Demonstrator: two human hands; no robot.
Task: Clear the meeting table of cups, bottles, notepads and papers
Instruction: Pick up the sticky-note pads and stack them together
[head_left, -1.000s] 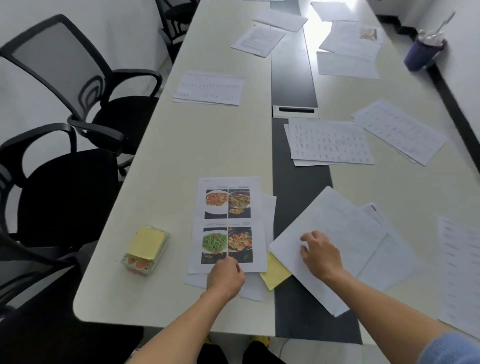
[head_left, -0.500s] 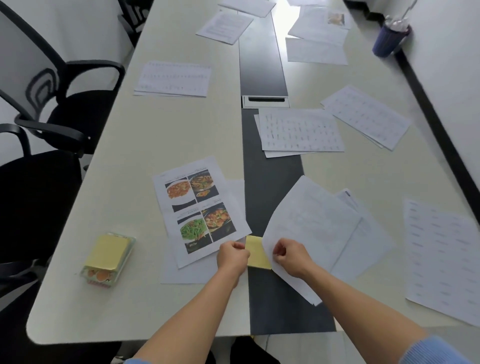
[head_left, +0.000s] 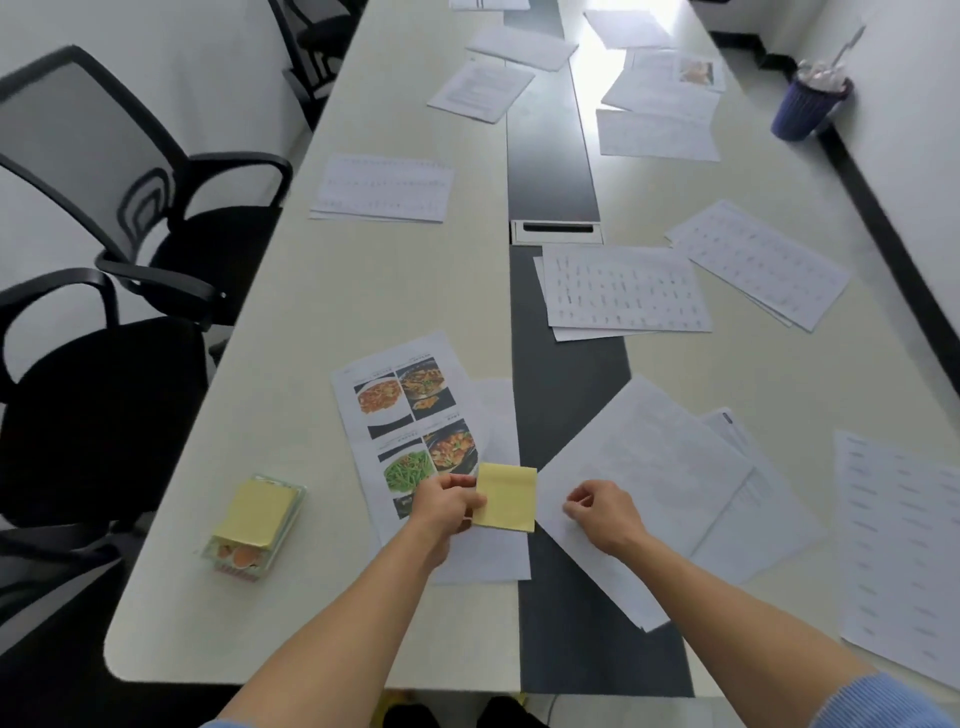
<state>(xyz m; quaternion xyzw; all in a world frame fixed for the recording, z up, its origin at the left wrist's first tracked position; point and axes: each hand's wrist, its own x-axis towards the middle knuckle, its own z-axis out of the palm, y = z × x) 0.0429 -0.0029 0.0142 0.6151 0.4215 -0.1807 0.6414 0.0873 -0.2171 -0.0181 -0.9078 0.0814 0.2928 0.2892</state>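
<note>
My left hand (head_left: 445, 505) pinches a yellow sticky note pad (head_left: 506, 497) and holds it just above the near table edge. Under that hand lies a sheet printed with food photos (head_left: 402, 410), on top of a plain white sheet (head_left: 497, 415). My right hand (head_left: 602, 512) rests with curled fingers on a large white sheet (head_left: 649, 467) that lies over the dark centre strip; I cannot tell whether it grips the paper. A second yellow pad lies on a small clear box (head_left: 255, 525) at the near left.
Many printed sheets are spread along the long table (head_left: 363, 291), such as a stack (head_left: 623, 288) past the cable hatch (head_left: 557, 231) and one (head_left: 384, 188) at left. Black office chairs (head_left: 104, 218) line the left side. A dark blue bin (head_left: 808, 106) stands by the right wall.
My left hand has pulled the yellow pad out from under the papers and lifted it. The food-photo sheet was turned aside. My right hand let the white sheet's corner drop back.
</note>
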